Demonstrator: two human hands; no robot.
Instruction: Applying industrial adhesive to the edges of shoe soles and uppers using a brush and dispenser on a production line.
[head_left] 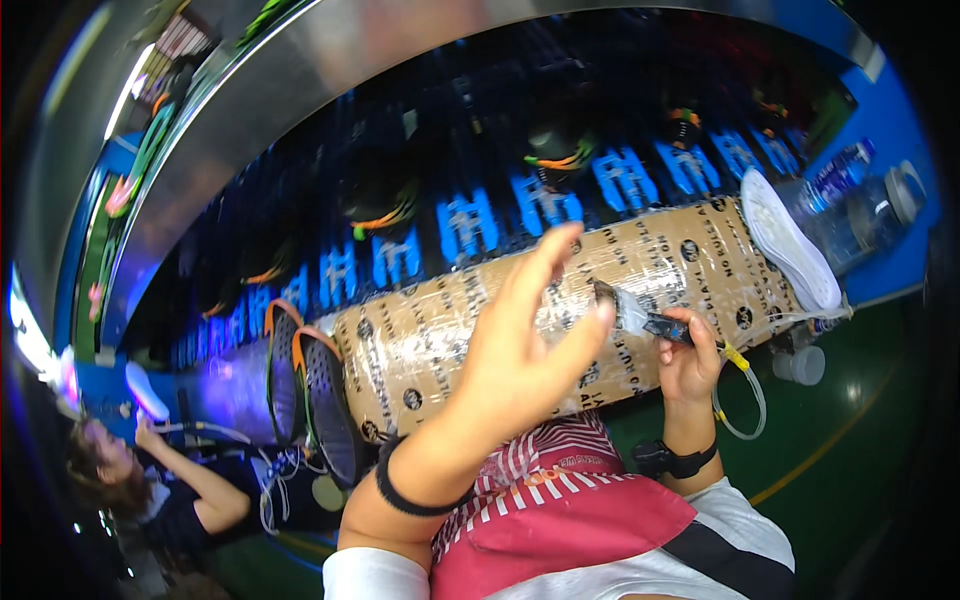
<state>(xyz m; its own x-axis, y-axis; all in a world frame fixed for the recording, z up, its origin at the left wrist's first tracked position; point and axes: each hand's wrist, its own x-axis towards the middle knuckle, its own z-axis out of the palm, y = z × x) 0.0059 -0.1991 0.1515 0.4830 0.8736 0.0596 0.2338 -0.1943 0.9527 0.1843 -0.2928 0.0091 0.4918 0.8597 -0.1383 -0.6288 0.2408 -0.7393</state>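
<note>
Head view: my right grip (692, 372) clamps the tool (632, 313); I judge it light, stiff, best held by its dark handle (665, 327). My left grip (520, 345): fingers apart, empty.

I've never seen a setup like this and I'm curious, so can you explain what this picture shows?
There's no machine gripping here, just a person's bare hands. The camera is worn on their head, looking down; its fisheye lens bends straight edges. The left hand is open above the plastic-wrapped cardboard surface. The right hand holds a small brush-like tool with a dark handle. A white shoe sole lies at the surface's right end; two dark, orange-edged shoe parts stand at its left. Another person is at far left.
</note>
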